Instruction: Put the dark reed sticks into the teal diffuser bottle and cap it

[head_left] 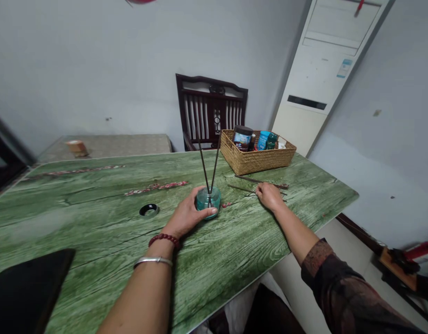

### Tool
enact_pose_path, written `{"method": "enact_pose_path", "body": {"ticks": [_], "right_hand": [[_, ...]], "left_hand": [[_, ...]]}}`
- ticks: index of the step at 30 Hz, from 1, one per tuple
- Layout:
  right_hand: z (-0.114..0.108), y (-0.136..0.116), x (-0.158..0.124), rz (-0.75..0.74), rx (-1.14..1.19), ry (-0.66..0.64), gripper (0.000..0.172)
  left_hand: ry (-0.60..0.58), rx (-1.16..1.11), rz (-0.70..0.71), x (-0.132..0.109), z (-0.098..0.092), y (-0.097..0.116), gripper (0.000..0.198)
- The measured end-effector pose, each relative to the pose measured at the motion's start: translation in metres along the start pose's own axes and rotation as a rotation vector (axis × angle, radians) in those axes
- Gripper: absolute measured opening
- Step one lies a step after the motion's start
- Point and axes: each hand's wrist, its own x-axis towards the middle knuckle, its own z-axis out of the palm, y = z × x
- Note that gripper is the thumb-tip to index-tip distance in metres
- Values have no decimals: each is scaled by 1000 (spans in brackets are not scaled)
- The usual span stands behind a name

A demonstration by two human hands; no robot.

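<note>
A small teal glass bottle [209, 199] stands on the green wood-pattern table [95, 232], with two dark reed sticks [204, 163] rising from its neck. My left hand [186, 216] wraps around the bottle's near side, a red bead bracelet and a silver bangle on that wrist. My right hand [268, 195] rests on the table to the right, its fingers closed on loose dark sticks [255, 182] that lie flat there.
A round black cap [149, 210] lies left of the bottle. A wicker basket [257, 160] with jars stands at the far edge, a dark wooden chair [211, 110] behind it. A black flat object [26, 290] covers the near left corner. The table's right edge is close.
</note>
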Motion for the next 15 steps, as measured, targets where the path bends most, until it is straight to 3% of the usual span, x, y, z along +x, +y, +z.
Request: {"method": "enact_pose_path", "body": {"ticks": [8, 12, 15], "right_hand": [[-8, -8, -2, -101, 247, 335, 24], [-34, -27, -2, -199, 502, 449, 19], [-64, -51, -1, -207, 886, 508, 12]], "left_hand": [[-28, -1, -10, -1, -1, 1, 79], [-16, -12, 7, -1, -1, 0, 79], [-8, -19, 14, -1, 0, -2, 78]]}}
